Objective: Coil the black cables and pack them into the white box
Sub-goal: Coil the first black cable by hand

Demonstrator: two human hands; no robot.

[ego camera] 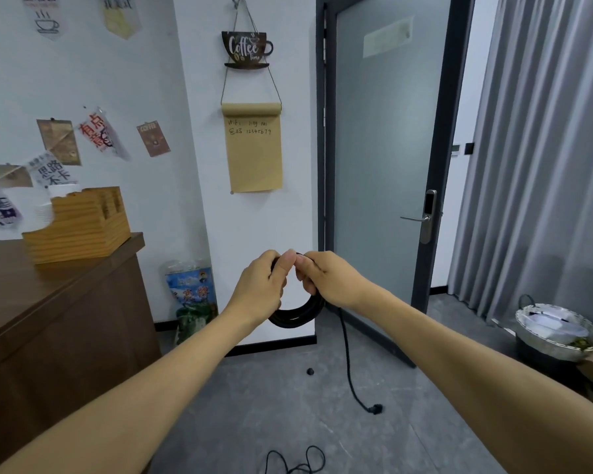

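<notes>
Coiling is the step in hand: both hands meet in mid-air, well above the floor. The left hand (262, 285) has its fingers curled round the top of the black cable coil (297, 314), whose lower arc hangs below; the right hand (326, 280) pinches the cable at the same spot. A loose tail (350, 367) drops from the coil to its plug (375, 409) on the floor. Next, I judge, that tail must be wound on. Another thin cable (298, 461) lies nearer. No white box shows.
</notes>
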